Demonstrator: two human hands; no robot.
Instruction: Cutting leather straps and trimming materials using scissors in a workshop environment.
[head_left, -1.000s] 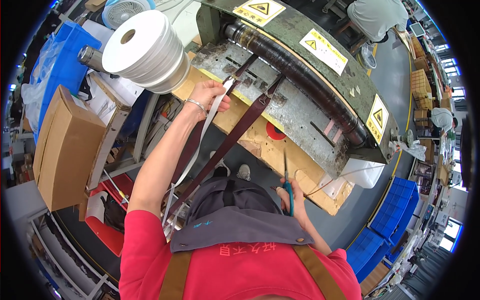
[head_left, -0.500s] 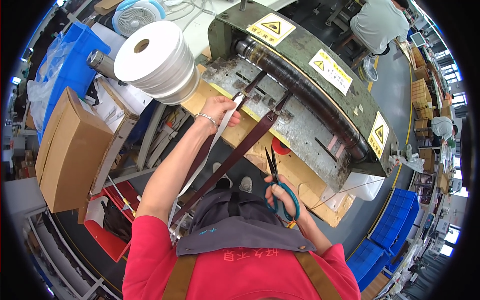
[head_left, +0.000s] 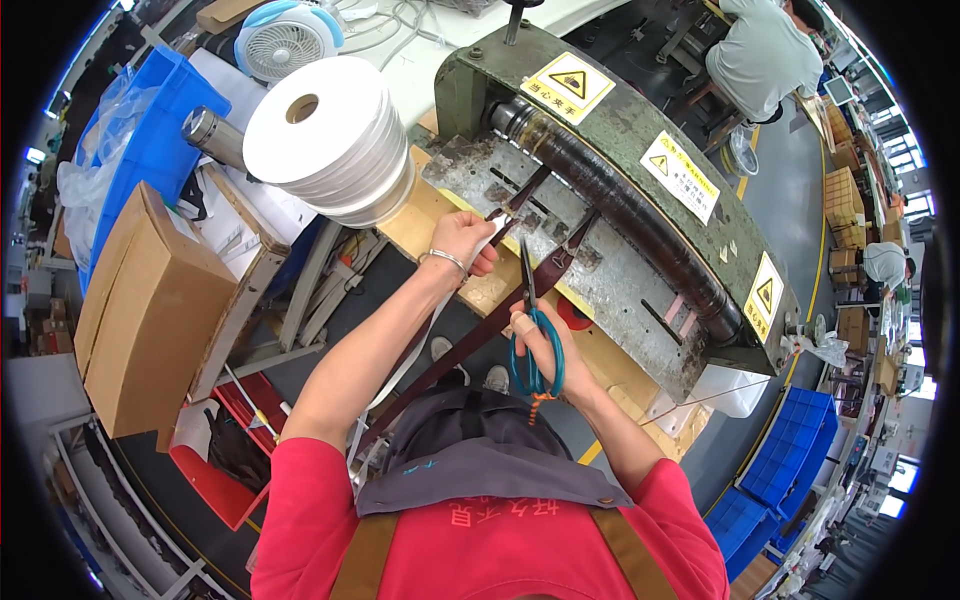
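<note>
**Our scissors [head_left: 527, 278] point up beside the white tape [head_left: 400, 370]**

We pinch the white tape between the thumb and fingers of our left hand [head_left: 464, 246], just in front of the metal bed [head_left: 610, 285]. Above our grip it reaches the left maroon strap [head_left: 531, 188]; below, it hangs down toward our apron [head_left: 470, 460]. Whether tape and strap are joined there, we cannot tell.

Our right hand [head_left: 545, 348] is wrapped around the teal handles of the scissors. Their dark blades look close together, and the tips stand near our left fingers, between the tape and the right maroon strap [head_left: 478, 337]. That strap slants from the bed down past our right hand.

Both straps run up to the dark roller [head_left: 620, 215] under the green machine housing [head_left: 628, 112]. To our left, white rolls [head_left: 345, 140] stand stacked beside the bed, with a cardboard box [head_left: 155, 305] nearer us.
</note>
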